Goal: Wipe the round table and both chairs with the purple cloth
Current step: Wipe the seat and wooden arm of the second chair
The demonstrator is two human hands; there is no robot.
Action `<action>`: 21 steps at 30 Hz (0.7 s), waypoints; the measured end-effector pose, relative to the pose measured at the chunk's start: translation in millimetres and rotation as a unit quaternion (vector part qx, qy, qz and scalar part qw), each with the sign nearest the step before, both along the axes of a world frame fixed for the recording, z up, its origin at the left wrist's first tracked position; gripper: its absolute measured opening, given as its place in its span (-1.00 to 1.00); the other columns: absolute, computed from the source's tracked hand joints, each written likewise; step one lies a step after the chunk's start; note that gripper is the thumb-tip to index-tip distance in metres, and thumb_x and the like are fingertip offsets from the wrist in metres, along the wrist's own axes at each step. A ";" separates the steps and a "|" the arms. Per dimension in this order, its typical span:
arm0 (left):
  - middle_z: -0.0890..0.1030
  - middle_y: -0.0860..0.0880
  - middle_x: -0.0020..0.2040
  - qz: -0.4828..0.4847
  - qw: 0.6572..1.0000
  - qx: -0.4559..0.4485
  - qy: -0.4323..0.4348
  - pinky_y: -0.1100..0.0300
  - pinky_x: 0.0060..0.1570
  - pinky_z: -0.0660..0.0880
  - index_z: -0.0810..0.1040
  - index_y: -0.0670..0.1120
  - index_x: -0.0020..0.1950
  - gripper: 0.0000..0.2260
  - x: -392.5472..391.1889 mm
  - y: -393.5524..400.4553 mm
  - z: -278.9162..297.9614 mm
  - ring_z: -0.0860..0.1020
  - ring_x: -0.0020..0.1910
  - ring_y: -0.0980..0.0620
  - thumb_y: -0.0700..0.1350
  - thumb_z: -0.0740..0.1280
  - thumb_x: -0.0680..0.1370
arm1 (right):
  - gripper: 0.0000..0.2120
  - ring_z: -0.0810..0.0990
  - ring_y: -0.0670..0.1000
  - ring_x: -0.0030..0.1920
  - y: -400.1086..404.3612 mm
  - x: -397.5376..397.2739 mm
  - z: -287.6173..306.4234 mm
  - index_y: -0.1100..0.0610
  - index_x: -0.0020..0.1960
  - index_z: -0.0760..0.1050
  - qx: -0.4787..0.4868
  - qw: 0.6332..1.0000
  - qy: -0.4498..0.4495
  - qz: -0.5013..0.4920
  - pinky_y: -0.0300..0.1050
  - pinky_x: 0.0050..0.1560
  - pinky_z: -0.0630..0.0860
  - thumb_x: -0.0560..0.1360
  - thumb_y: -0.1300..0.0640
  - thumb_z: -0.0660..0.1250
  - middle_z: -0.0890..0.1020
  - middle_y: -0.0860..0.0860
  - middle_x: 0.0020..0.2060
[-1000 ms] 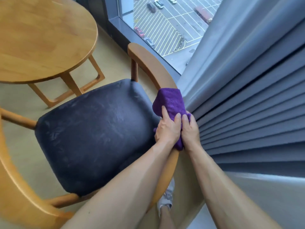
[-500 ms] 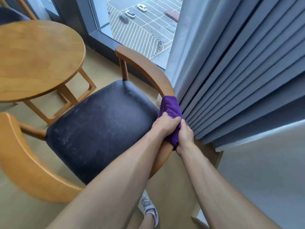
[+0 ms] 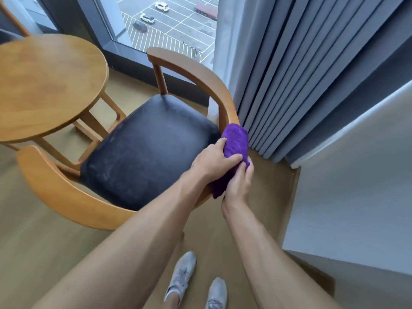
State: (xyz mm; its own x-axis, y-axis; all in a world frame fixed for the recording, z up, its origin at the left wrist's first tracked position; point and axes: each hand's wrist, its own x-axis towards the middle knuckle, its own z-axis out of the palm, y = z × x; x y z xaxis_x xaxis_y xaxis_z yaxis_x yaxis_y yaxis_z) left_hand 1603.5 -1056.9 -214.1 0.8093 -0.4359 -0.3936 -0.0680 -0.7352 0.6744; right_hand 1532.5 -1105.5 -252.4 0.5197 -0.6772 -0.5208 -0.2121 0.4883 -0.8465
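Observation:
The purple cloth is draped over the curved wooden backrest of the near chair, at its right end. My left hand lies on the cloth with its fingers wrapped over it from the seat side. My right hand grips the cloth's lower part from the outer side. The chair's black padded seat lies left of my hands. The round wooden table stands at the left. A sliver of the second chair shows at the top left.
Grey pleated curtains hang close to the right of the chair's backrest. A floor-to-ceiling window is behind the chair. A pale wall stands at the right. My two grey shoes are on the beige floor below.
The view has pulled back and up from the chair. Both hands have slid with the cloth along the backrest toward me.

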 end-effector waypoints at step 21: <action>0.47 0.02 -0.12 -0.048 0.999 0.024 -0.010 -0.02 -0.01 0.41 0.43 0.03 -0.02 -0.63 -54.6 107.1 -25.9 0.51 -0.01 -0.12 0.25 -0.01 0.64 | -0.58 0.47 0.02 0.35 115.3 -38.7 -18.6 0.05 0.53 0.23 -0.205 0.977 0.043 -0.034 0.05 0.35 0.39 0.69 0.06 0.10 0.47 -0.01 0.39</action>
